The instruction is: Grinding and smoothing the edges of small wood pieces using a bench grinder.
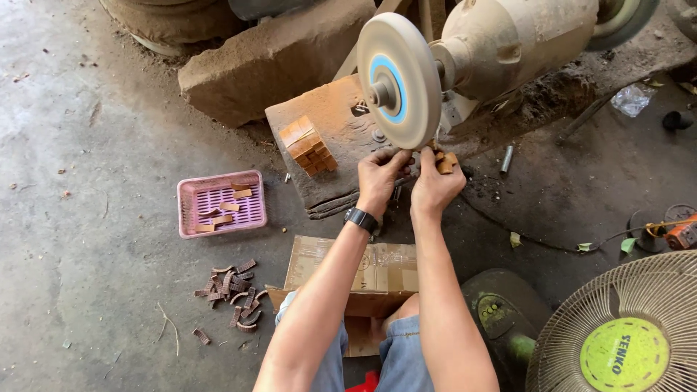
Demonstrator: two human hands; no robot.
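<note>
Wooden blocks (445, 162), small and orange-brown, sit bunched in the right hand (433, 187), which is closed around them just below the grinding wheel (399, 80). The left hand (378, 178) pinches something small at the wheel's lower rim; what it grips is too hidden to name. A neat stack of the same blocks (308, 146) rests on the slab beside the motor, a pink basket (221, 203) holds a few flat pieces, and curved dark pieces (234, 294) lie scattered on the floor. The step looks like sanding one piece against the wheel. Any next move calls for a firm pinch and fingertips kept off the rim.
</note>
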